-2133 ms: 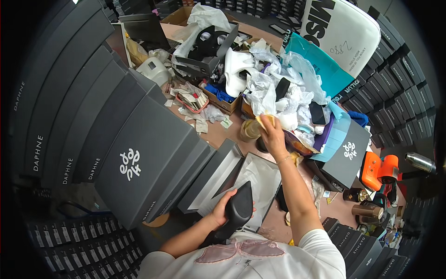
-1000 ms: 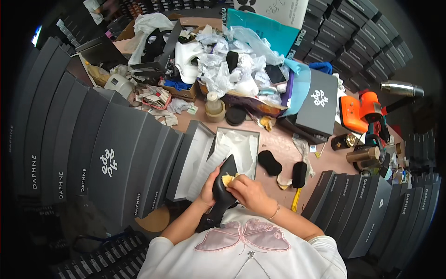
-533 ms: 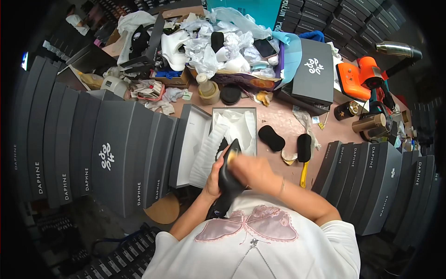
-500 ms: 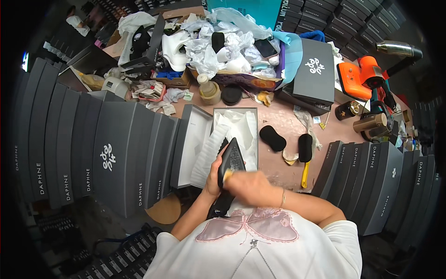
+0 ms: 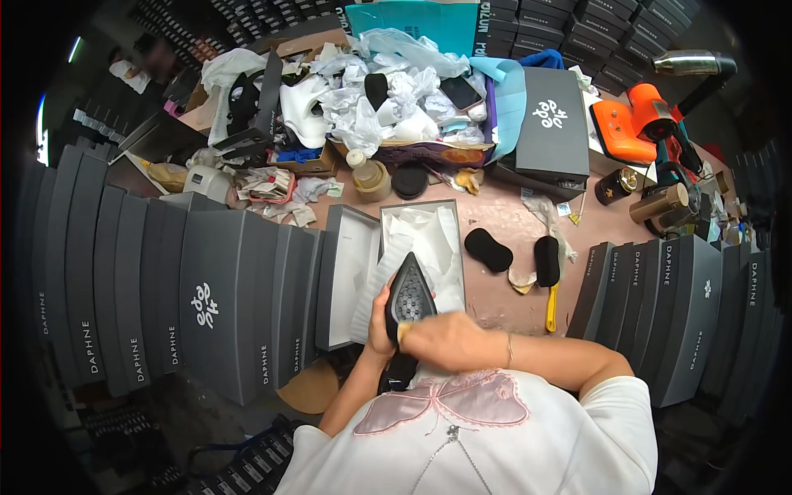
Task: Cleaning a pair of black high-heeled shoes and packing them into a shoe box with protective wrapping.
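Observation:
A black pointed shoe (image 5: 411,285) is in my left hand (image 5: 379,323), its toe pointing away and its textured sole facing up. My left fingers wrap around the shoe's side. My right hand (image 5: 443,340) is closed and presses a small yellowish piece (image 5: 403,330) against the near part of the sole; what that piece is made of I cannot make out. Just beyond the shoe lies an open grey shoebox (image 5: 462,272) lined with white tissue paper (image 5: 437,235). The box's lid (image 5: 341,280) stands against its left side.
Grey shoeboxes (image 5: 219,305) stand in rows at left and right (image 5: 689,313). On the table are a black oval pad (image 5: 487,250), a black-headed brush with a yellow handle (image 5: 552,309), a bottle (image 5: 370,177) and an orange device (image 5: 620,134). Crumpled white paper (image 5: 396,107) fills a carton behind.
The shoe has turned so that more of its sole faces up. My right hand keeps the yellowish piece against it, and the whole view has shifted slightly.

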Action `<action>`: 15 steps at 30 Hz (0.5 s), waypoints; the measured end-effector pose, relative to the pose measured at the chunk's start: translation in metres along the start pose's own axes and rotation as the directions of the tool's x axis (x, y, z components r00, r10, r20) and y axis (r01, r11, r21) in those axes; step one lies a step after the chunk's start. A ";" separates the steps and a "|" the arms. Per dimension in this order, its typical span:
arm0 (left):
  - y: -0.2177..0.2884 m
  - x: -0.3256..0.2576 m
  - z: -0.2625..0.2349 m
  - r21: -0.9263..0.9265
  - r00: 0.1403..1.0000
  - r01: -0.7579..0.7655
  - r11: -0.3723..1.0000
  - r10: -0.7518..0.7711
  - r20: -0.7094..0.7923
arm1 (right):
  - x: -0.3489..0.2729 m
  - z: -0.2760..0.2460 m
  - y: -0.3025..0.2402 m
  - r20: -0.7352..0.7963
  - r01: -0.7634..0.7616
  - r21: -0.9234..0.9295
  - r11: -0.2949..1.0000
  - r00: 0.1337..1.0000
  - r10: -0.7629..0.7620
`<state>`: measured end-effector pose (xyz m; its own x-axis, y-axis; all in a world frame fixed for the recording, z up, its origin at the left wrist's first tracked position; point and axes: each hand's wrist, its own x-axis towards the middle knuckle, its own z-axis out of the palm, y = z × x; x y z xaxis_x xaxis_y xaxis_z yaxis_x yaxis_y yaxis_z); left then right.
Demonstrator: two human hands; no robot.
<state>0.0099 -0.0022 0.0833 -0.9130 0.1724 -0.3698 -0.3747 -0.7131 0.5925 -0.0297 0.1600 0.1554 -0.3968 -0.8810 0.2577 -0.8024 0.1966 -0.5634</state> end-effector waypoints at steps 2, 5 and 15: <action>0.001 -0.002 0.002 0.022 1.000 0.007 1.000 -0.007 0.005 | 0.001 -0.006 0.013 -0.050 -0.058 0.045 0.997 0.997 0.061; -0.008 0.003 0.006 -0.084 0.996 0.054 0.995 -0.060 -0.069 | 0.005 0.002 0.050 -0.285 -0.215 0.002 0.977 0.936 0.207; -0.001 0.013 -0.002 -0.010 0.994 0.106 0.994 -0.106 0.014 | -0.024 -0.006 0.023 -0.175 0.097 0.046 0.994 0.981 -0.088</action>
<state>-0.0009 -0.0004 0.0768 -0.8701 0.2564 -0.4209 -0.4680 -0.6977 0.5424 -0.0408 0.1882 0.1412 -0.3969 -0.8059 0.4393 -0.8158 0.0904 -0.5712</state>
